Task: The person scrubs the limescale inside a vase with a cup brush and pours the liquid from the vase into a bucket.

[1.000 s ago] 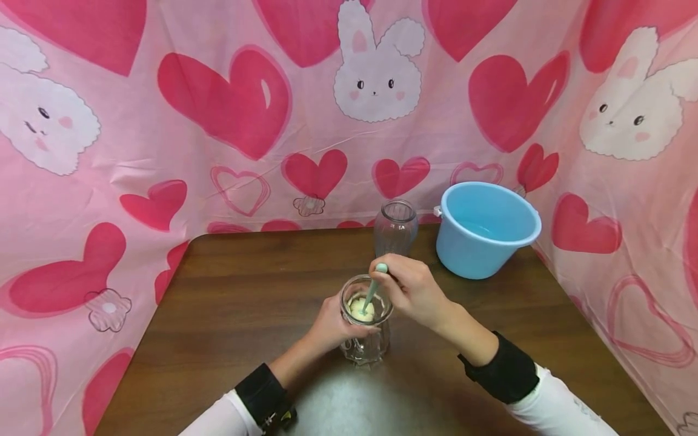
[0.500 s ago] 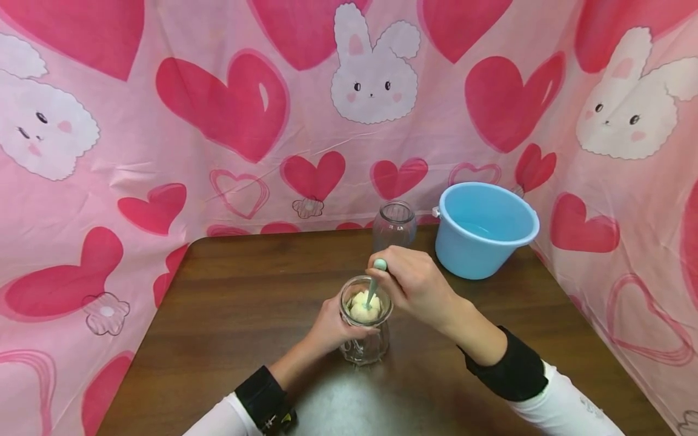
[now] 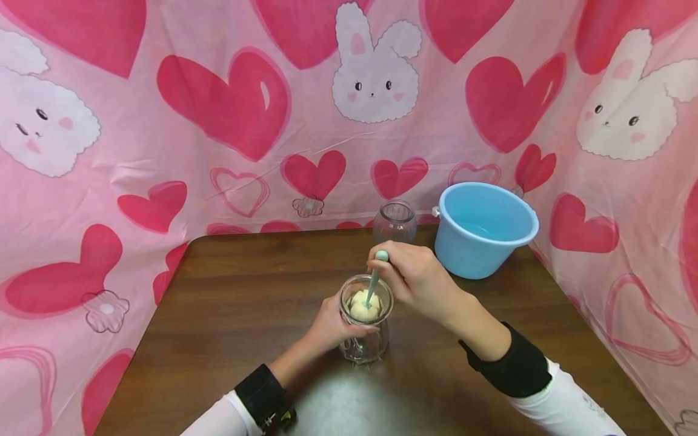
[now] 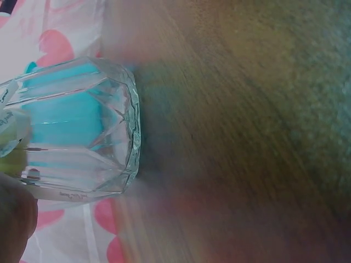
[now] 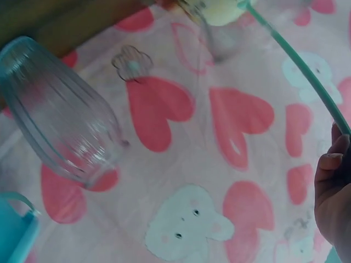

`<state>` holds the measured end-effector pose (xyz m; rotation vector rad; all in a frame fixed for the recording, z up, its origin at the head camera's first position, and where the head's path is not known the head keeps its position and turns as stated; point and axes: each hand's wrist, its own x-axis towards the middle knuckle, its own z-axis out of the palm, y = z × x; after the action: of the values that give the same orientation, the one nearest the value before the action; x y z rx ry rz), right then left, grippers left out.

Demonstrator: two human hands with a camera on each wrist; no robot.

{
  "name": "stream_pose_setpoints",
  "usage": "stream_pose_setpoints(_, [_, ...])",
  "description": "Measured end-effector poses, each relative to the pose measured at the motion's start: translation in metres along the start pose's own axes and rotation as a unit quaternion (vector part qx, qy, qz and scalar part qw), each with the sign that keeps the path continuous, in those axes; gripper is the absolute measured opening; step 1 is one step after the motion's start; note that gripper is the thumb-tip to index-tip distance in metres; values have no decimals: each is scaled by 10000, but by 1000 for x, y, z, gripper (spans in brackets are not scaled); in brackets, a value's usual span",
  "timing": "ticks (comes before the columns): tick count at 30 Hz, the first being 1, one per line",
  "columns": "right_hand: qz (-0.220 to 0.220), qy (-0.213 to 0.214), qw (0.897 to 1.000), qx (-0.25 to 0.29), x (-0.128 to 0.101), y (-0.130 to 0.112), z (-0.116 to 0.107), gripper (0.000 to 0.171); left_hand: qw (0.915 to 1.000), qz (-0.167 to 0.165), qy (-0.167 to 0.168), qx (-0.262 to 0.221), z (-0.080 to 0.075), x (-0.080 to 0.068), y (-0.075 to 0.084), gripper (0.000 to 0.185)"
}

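Faceted glass jar [image 3: 365, 327] upright on table — teal-handled sponge brush [image 3: 374, 283] inside.

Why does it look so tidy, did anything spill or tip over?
Nothing stands out. The faceted clear glass jar stands upright in the left hand; the right hand holds a mint-green brush handle inside. The brown wooden table shows no spills.

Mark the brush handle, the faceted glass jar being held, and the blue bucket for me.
brush handle [image 3: 374, 282], head view, on the mint stem just above the jar mouth.
faceted glass jar [image 3: 364, 346], head view, on its lower wall below the left hand.
blue bucket [image 3: 463, 254], head view, on its outer front wall.
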<state>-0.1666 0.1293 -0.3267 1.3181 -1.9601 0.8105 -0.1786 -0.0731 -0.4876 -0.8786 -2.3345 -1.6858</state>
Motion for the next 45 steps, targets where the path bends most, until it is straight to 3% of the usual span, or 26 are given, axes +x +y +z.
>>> stream_pose_setpoints(4, [29,99,9999,55,1,-2,-2,29,10000,-33,-9,28,1,-1,0,77])
stream_pose_setpoints(13, [197,-469,9987,-17,-18,6,18,27,9999,122,-21,-15,2,-2,-3,78])
stream_pose_setpoints(23, [56,-236,9997,-27,5,-9,-3,28,10000,-57,9,-51,3,-2,-2,79])
stream_pose_setpoints(34, [751,-1142,9903,257,-12,3,21,29,9999,-98,-83,9,1,-2,-3,79])
stream_pose_setpoints(42, [674,-592,9950,437,5,3,9,30,9999,-14,-118,-61,1,0,-2,77])
stream_pose_setpoints(45, [718,-591,9944,501,9,3,7,32,9999,-48,-132,-61,0,1,-1,79])
